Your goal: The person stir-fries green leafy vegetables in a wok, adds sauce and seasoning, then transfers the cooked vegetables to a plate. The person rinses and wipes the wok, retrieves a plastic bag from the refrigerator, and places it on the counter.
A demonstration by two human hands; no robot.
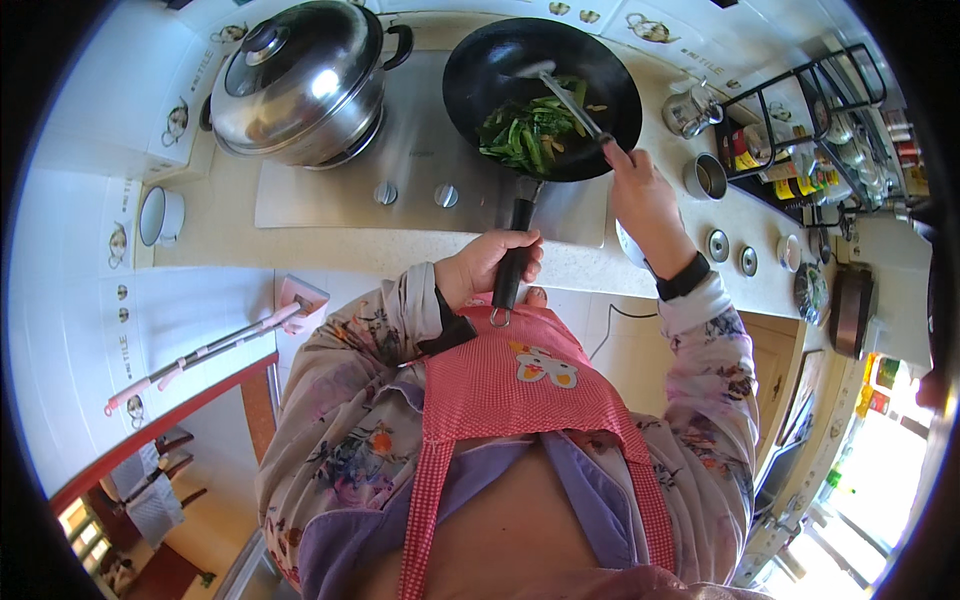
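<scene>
A dark wok [465,82] sits over the right side of the steel gas hob [330,199]. Leafy green vegetables [532,131] with some pale slices lie in its lower part. My left hand [491,262] is closed around the wok's black handle [511,277], near the counter's front edge. In my right hand [646,187] is the handle of a metal spatula [566,101]; its head rests within the wok, above the greens. The spatula head's exact contact with the wok cannot be told.
A large lidded steel pot [300,97] occupies the left burner. An enamel mug [162,216] stands at the counter's left end. To the right are a glass jug [690,111], a metal cup [705,177], small lids [718,244] and a black rack [765,135] with bottles and packets.
</scene>
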